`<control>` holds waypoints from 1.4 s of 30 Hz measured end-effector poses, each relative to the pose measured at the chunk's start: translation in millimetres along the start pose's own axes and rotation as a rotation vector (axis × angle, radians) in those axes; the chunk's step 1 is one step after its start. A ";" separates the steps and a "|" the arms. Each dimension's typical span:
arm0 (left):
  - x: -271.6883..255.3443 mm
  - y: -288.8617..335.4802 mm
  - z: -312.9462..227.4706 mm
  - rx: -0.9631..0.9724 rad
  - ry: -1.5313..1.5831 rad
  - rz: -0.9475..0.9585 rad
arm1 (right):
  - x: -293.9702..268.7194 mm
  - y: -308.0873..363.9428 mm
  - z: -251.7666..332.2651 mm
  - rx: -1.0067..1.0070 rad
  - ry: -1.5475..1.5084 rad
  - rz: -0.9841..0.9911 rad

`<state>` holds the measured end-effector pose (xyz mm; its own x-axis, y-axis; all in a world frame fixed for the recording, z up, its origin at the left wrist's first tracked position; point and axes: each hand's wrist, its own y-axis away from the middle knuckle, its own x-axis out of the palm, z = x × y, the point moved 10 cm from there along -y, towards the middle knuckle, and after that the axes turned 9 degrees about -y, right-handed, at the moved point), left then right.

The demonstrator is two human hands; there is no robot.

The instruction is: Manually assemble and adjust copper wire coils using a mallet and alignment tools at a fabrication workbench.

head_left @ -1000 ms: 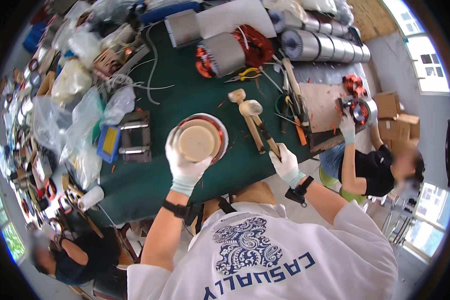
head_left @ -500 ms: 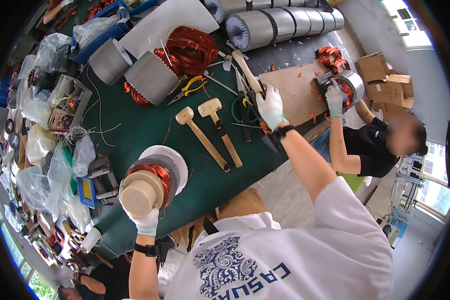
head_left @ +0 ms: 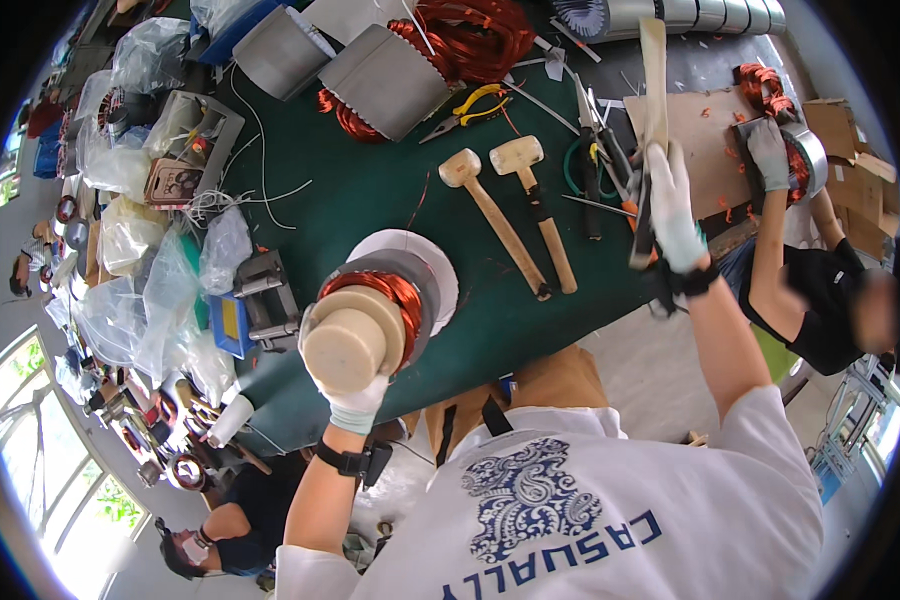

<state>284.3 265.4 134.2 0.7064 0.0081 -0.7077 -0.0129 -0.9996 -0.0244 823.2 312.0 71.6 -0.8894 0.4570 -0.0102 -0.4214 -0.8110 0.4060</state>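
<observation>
Under the beige stepped round block (head_left: 345,350), my left hand (head_left: 358,402) grips its near side with gloved fingers, partly hidden. The block sits against a grey motor stator core (head_left: 432,310) wound with red-orange copper wire (head_left: 398,300); a white disc (head_left: 444,262) lies behind it. My right hand (head_left: 676,208), gloved, closes round a long pale stick (head_left: 654,85) with a dark lower part, held up at the table's right side. Between my hands lie two wooden-handled mallets, one (head_left: 490,215) left of the other (head_left: 535,200).
Yellow-handled pliers (head_left: 468,110) and scissors (head_left: 592,140) lie on the green table (head_left: 370,190). Stator cores (head_left: 385,85) and copper coils (head_left: 480,40) stand at the back. Plastic bags (head_left: 150,310) crowd the left. At right, a co-worker's hand (head_left: 768,155) holds another core.
My right hand has lifted the pale stick off the tools and swung it more upright, toward me. My left hand stays on the block. The whole view has shifted, with things now further right.
</observation>
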 end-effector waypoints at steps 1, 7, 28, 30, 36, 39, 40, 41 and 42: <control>-1.7 1.4 3.9 0.002 0.022 0.023 | 30.5 34.6 2.1 0.054 -0.086 0.033; -26.5 -37.1 -121.6 0.279 -0.239 0.099 | 150.6 152.3 -12.4 -0.208 0.331 0.578; 27.8 -49.2 -166.1 1.001 -0.371 0.664 | 185.3 131.2 -12.6 -0.254 0.340 0.567; 34.6 -40.8 -166.7 1.103 -0.329 0.789 | 187.3 159.0 -4.5 -0.534 0.292 0.509; 2.2 21.7 -211.0 1.186 -0.062 0.574 | 155.2 125.9 1.2 0.113 -0.320 0.150; 53.5 36.4 -241.6 0.964 0.066 0.669 | 102.8 84.6 13.5 -0.018 -0.655 -0.200; 71.1 20.0 -244.1 0.743 0.012 0.583 | 91.3 76.7 6.1 0.000 -0.719 -0.280; 88.1 19.2 -243.6 0.705 0.069 0.531 | 88.2 73.5 5.6 0.010 -0.766 -0.291; 104.7 15.6 -238.2 0.666 0.115 0.478 | 91.0 71.6 6.0 0.024 -0.774 -0.297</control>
<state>526.6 244.3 227.8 0.5862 -0.4527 -0.6719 -0.7211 -0.6696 -0.1779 713.2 297.7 105.3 -0.3648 0.7803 0.5079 -0.6076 -0.6129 0.5052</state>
